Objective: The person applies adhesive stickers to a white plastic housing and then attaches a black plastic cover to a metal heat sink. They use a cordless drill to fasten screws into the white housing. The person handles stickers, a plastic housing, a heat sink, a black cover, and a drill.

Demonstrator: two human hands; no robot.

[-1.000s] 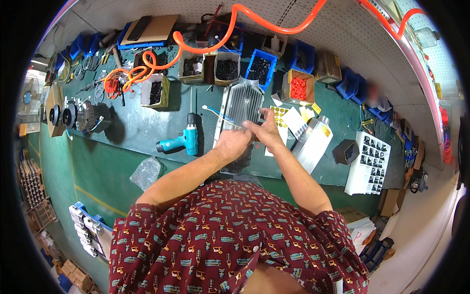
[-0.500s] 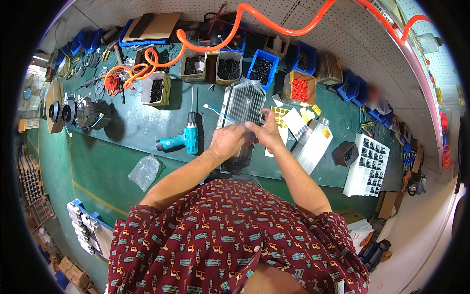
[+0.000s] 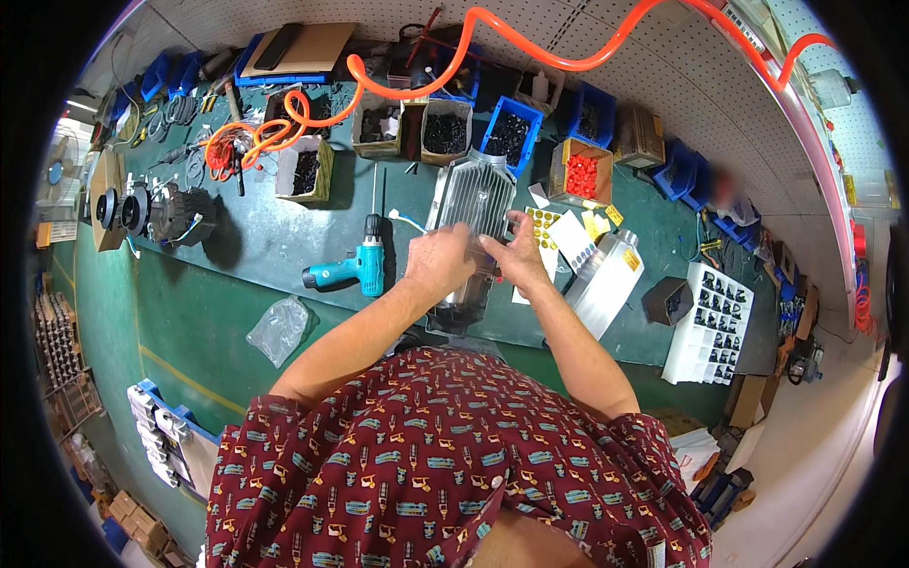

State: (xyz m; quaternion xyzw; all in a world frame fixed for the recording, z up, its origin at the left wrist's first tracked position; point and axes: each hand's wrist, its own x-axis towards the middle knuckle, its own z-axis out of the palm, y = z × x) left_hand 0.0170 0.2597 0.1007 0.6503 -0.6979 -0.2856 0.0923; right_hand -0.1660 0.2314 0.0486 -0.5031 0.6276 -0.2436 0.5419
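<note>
A finned silver metal housing lies on the bench in front of me, its near part dark and glossy. My left hand is over its left side with the fingers curled together; the fingertips are smeared, and whatever they hold is hidden. Just beyond that hand, a white cable connector on a short lead sticks out to the left. My right hand is at the housing's right edge, thumb and fingers apart, the thumb pointing toward the left hand.
Left of the housing lies a teal cordless drill with a long bit. A smooth silver housing and a yellow sticker sheet are to the right. Parts boxes, one with red caps, line the back. An orange coiled hose hangs across.
My left hand has shifted slightly up and its fingers have lifted over the housing, covering the blue lead that showed before. My right hand has barely moved.
</note>
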